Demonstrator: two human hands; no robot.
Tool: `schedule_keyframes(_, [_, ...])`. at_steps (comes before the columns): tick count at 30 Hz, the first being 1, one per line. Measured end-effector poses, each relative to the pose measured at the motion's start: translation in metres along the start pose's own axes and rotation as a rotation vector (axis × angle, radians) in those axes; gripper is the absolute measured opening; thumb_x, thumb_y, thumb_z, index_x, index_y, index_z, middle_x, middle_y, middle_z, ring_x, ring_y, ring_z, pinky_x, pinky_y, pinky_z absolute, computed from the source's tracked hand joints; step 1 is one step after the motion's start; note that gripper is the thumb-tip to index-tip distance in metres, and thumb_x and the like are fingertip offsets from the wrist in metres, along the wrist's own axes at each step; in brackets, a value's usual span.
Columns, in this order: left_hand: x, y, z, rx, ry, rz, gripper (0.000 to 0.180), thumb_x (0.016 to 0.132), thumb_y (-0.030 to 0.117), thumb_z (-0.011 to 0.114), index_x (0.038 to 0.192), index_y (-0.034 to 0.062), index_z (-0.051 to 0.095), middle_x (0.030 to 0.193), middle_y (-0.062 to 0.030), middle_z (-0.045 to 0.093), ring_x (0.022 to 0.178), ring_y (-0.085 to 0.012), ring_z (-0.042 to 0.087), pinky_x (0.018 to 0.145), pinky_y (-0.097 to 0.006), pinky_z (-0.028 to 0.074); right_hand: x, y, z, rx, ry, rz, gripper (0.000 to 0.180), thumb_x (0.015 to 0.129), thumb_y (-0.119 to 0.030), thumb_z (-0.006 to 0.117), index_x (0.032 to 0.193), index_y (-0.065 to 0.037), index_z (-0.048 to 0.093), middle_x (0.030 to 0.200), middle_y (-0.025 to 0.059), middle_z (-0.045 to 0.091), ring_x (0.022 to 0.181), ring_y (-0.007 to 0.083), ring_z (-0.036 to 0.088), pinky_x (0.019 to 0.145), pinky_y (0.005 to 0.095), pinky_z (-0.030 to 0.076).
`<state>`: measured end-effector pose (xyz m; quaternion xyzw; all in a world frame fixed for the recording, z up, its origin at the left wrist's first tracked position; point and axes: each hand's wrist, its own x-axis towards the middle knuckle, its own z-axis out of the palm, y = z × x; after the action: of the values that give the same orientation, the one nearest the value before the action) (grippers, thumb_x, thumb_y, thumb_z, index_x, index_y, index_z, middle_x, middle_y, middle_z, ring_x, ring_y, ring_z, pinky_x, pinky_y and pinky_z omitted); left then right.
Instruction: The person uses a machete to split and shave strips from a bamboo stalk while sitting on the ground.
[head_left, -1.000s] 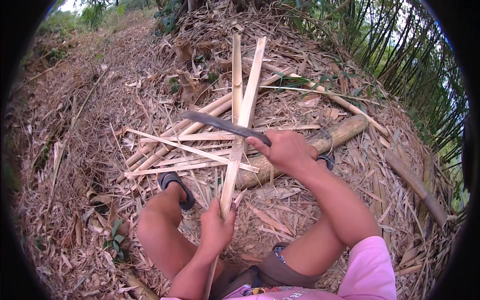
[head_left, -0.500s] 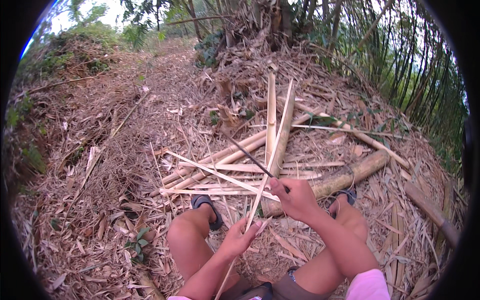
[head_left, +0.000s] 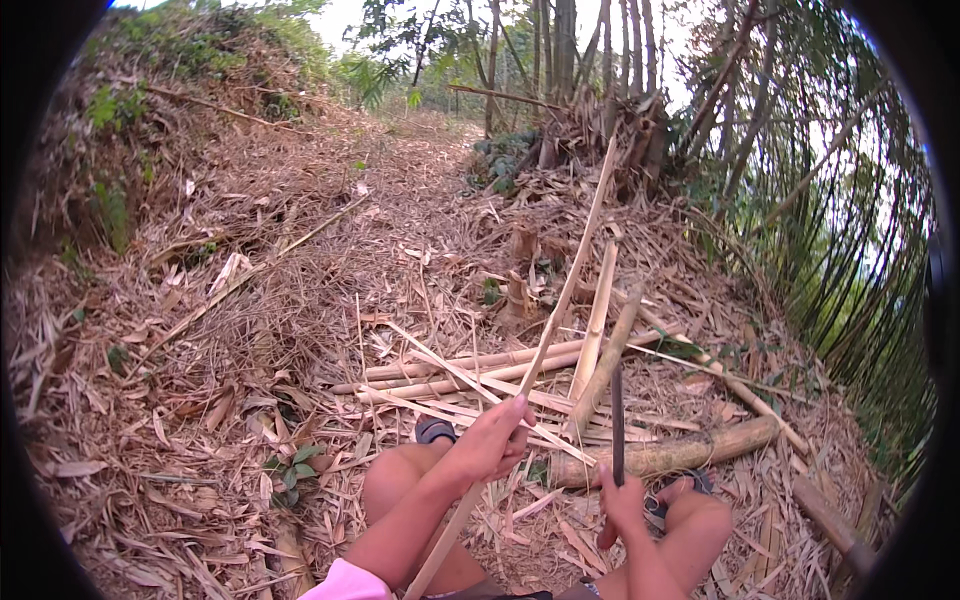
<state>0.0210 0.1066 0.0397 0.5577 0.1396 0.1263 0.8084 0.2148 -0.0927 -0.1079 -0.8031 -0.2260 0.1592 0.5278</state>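
A long, pale bamboo strip runs from my lap up past the ground pile, slanting to the right. My left hand is closed round it at mid-length. To the right, my right hand grips a knife by its handle, and the dark, narrow blade points nearly straight up. Blade and strip are apart. Beyond my hands, split bamboo strips lie crossed over several round bamboo poles. A split bamboo half leans beside a thicker bamboo piece.
A thick bamboo log lies across the ground in front of my right foot. Another brown pole rests at the far right. Dry leaves and shavings cover the ground. Cut stumps and a bamboo clump stand farther back.
The view has swung left and upward. My left hand has lifted the strip, raising its far end. My right hand has drawn away from the strip, and the knife has turned upright.
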Motion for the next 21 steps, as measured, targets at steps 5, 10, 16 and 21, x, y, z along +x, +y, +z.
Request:
schedule_keyframes(5, [0.015, -0.005, -0.026, -0.207, -0.140, -0.099, 0.038, 0.107, 0.044, 0.031, 0.105, 0.0092, 0.045, 0.059, 0.0043, 0.030, 0.038, -0.0053, 0.025, 0.031, -0.022, 0.023, -0.060, 0.095, 0.030, -0.027, 0.178, 0.170, 0.039, 0.092, -0.033, 0.067, 0.071, 0.000, 0.068, 0.052, 0.0040, 0.055, 0.043, 0.0130, 0.053, 0.043, 0.0321, 0.040])
schedule_keyframes(10, [0.025, -0.052, -0.046, -0.331, -0.049, -0.206, 0.040, 0.105, 0.048, 0.034, 0.103, 0.0096, 0.044, 0.059, 0.0044, 0.030, 0.038, -0.0053, 0.025, 0.031, -0.022, 0.022, -0.108, 0.092, 0.059, 0.192, 0.154, 0.252, 0.029, 0.095, -0.020, 0.063, 0.072, -0.002, 0.059, 0.050, 0.0006, 0.047, 0.037, 0.0108, 0.044, 0.036, 0.0268, 0.034])
schedule_keyframes(16, [0.025, -0.055, -0.041, -0.222, -0.064, -0.166, 0.042, 0.105, 0.048, 0.034, 0.099, 0.0074, 0.043, 0.056, 0.0024, 0.032, 0.035, -0.0072, 0.025, 0.031, -0.027, 0.020, -0.128, 0.028, 0.086, 0.291, 0.056, 0.292, 0.031, 0.095, -0.021, 0.065, 0.072, -0.001, 0.061, 0.053, -0.0007, 0.049, 0.041, 0.0085, 0.046, 0.038, 0.0252, 0.035])
schedule_keyframes(21, [0.017, -0.043, -0.042, -0.211, -0.230, -0.136, 0.043, 0.105, 0.051, 0.032, 0.102, 0.0099, 0.044, 0.058, 0.0046, 0.030, 0.035, -0.0047, 0.023, 0.030, -0.021, 0.023, -0.149, 0.027, 0.102, 0.106, -0.066, 0.159, 0.033, 0.096, -0.022, 0.064, 0.072, 0.000, 0.063, 0.055, -0.0005, 0.055, 0.045, 0.0081, 0.050, 0.043, 0.0253, 0.037])
